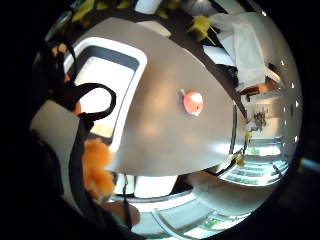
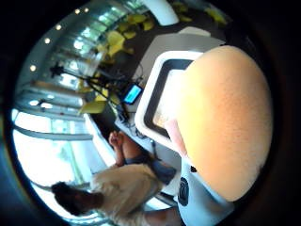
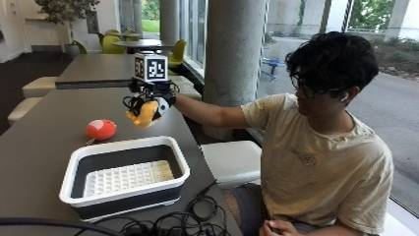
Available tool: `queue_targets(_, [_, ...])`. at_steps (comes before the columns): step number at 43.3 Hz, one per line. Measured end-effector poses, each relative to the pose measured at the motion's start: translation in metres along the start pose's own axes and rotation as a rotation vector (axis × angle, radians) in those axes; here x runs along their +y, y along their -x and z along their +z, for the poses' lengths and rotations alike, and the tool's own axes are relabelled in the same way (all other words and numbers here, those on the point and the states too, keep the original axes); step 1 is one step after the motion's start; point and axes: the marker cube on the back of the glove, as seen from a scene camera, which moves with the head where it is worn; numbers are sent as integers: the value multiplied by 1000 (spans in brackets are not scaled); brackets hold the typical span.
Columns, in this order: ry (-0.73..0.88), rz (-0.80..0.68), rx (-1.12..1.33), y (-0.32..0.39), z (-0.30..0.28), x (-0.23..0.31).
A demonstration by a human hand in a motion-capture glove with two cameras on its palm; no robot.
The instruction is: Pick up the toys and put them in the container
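Note:
In the outside view my gloved right hand (image 3: 152,102) is raised above the table, fingers curled round a yellow-orange plush toy (image 3: 144,115). It hangs above the far rim of the white container (image 3: 181,162) with the dark wall, which holds only a perforated white insert. The plush toy fills much of the thumb side palm view (image 2: 228,122) and shows as an orange tuft (image 1: 96,172) in the little finger side view. A red ball-shaped toy (image 3: 101,129) lies on the grey table to the left of the hand, also seen in the palm view as the red toy (image 1: 193,102).
The container (image 1: 107,75) stands near the table's near right corner. Black cables (image 3: 173,223) lie coiled on the table in front of it. A white bench seat (image 3: 235,162) is beside the table, and the person sits at its right.

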Motion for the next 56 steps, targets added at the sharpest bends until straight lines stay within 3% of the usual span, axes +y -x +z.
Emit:
queue_targets(11, [114,-40,4,39,41,-35])
queue_targets(32, [94,-53,95,44,42,-37])
queue_targets(43, [105,-16,115,31,38,-18])
queue_targets(56, [140,62,121,-5,48,46])
